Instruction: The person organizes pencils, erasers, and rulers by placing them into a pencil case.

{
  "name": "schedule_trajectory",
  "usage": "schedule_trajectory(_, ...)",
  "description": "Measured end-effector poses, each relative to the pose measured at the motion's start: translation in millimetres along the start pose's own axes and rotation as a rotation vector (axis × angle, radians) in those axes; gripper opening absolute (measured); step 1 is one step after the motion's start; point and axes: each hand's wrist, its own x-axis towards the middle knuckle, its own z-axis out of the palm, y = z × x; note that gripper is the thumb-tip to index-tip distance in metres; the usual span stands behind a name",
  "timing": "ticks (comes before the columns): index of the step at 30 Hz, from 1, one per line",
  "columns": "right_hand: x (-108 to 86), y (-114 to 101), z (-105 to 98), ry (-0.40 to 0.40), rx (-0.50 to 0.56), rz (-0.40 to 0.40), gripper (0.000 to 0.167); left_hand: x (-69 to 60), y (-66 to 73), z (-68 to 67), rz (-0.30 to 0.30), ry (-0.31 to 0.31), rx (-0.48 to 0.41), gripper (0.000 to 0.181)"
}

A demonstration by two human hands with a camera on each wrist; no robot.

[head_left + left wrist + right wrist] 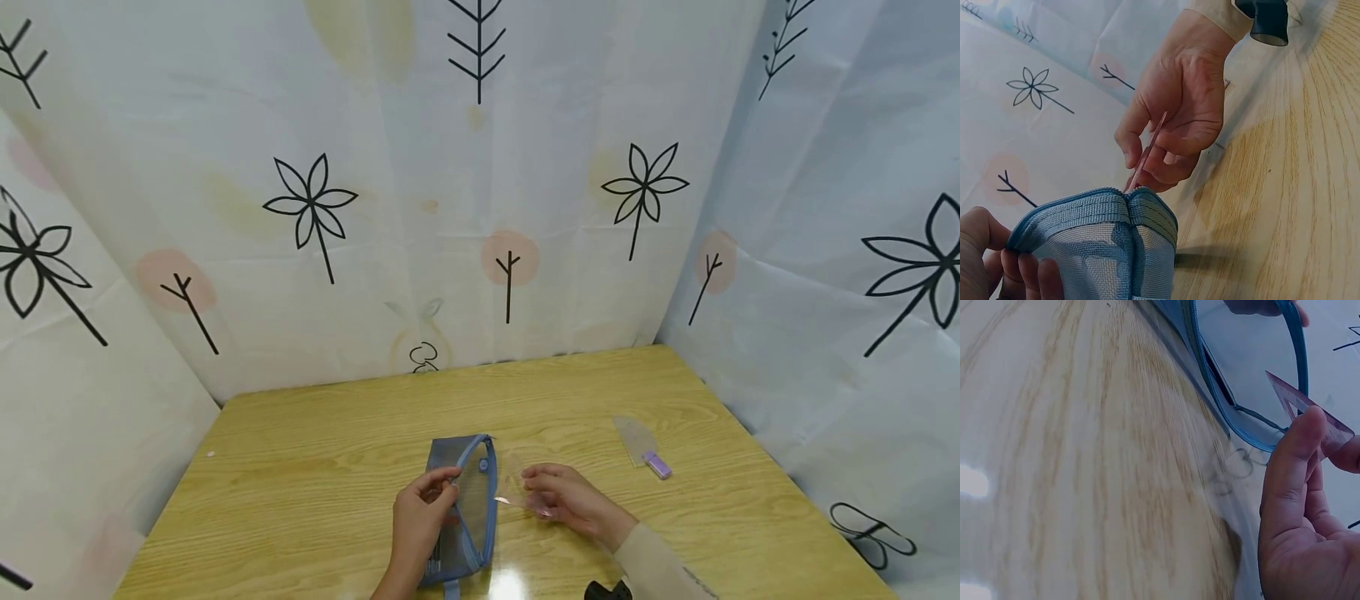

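Mouth wide, corner first

From my feed, the clear, pink-tinted triangle (1335, 430) is just beside the mouth of the blue mesh pouch (492, 504); I can't tell whether its edge touches the zip. The right hand (573, 500) pinches it between thumb and fingers, and the right wrist view shows one pointed corner clear of the grip. I judge the step in hand to be bringing this piece to the opening, and I'd lead with that free corner, since a narrow tip should pass the zip more easily than a flat side.

The left hand (422, 517) pinches the near edge of the mouth with thumb and fingers, so the opening gapes. I'd pull that edge outward a little more and hold it there: the mesh looks soft and could fold across the path. I'd turn the triangle in line with the long opening, watch that the zip teeth don't snag it, and let go only once it is well past the rim.

Farther right on the surface (300, 467) lie a small purple block (657, 465) and a translucent sheet (633, 439) touching it; I'd swing the right arm clear of both. Beyond hangs a plant-printed cloth (405, 167).
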Motion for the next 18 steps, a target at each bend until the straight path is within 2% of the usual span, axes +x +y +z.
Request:
schedule_trajectory(5,4.1,1,7,-0.028,0.035,0.003,0.034,1.4,-0.3,0.4,0.001,0.012,0.000,0.026)
schedule_trajectory(18,16.0,3,24,-0.077,0.034,0.021,0.047,1.4,-0.9,0.1,0.006,0.005,0.000,0.027)
